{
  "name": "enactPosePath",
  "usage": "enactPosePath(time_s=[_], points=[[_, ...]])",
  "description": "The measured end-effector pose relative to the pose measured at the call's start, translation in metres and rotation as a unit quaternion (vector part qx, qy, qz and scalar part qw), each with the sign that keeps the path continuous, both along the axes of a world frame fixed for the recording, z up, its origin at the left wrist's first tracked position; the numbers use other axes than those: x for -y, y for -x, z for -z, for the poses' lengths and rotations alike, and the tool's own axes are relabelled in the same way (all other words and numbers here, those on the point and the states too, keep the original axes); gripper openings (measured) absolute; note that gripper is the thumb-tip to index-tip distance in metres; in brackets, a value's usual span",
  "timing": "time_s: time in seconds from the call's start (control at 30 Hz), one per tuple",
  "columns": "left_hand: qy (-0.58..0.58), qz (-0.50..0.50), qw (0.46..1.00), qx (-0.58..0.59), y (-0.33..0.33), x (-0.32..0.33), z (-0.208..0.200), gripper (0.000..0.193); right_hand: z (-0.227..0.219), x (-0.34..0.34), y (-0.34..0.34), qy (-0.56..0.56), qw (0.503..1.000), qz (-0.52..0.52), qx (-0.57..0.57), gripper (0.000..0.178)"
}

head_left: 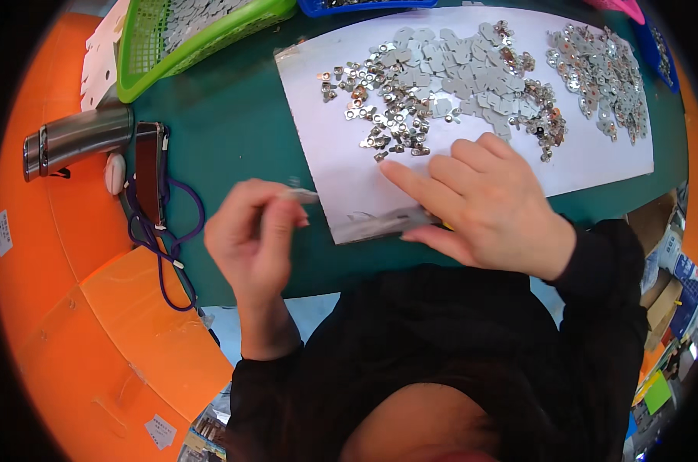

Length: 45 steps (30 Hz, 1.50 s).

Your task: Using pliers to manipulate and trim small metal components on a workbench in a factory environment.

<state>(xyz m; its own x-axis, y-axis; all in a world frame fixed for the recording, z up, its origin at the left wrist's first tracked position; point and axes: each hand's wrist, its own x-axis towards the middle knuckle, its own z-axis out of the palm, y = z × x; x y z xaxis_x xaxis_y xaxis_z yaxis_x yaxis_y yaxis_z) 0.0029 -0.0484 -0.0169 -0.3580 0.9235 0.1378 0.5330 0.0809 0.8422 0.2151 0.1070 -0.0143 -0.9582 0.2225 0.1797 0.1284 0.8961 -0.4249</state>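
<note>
The left hand [250, 237] pinches 1 small metal plate [306, 195], probably light, stiff, best held by edges, while the right hand [484, 206] has thumb and index finger apart.

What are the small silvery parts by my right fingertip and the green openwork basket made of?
Small silvery parts: probably metal, polished, given their bright glints. Green openwork basket: likely moulded plastic, slightly glossy, with even colour and regular holes.
</note>
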Motion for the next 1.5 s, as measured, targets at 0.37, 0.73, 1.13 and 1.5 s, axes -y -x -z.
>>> enactPosePath(time_s=[0.37,0.73,1.13,1.5], points=[[-0.092,-0.081,0.9,0.418,-0.008,-0.004,0.017,0.018,0.021,0.007,-0.016,-0.029,0.998,-0.024,-0.059,0.048],[-0.086,-0.07,0.885,0.452,-0.028,-0.013,0.016,0.017,0.028,0.02,-0.032,-0.089,0.989,0.053,-0.106,0.024],[-0.07,-0.061,0.872,0.48,-0.042,-0.016,0.015,0.016,0.034,0.022,-0.044,-0.108,0.98,0.085,-0.147,0.026],[0.081,0.048,0.698,0.709,-0.072,-0.03,0.005,0.023,0.011,0.012,-0.028,0.171,0.941,0.119,-0.265,0.024]])
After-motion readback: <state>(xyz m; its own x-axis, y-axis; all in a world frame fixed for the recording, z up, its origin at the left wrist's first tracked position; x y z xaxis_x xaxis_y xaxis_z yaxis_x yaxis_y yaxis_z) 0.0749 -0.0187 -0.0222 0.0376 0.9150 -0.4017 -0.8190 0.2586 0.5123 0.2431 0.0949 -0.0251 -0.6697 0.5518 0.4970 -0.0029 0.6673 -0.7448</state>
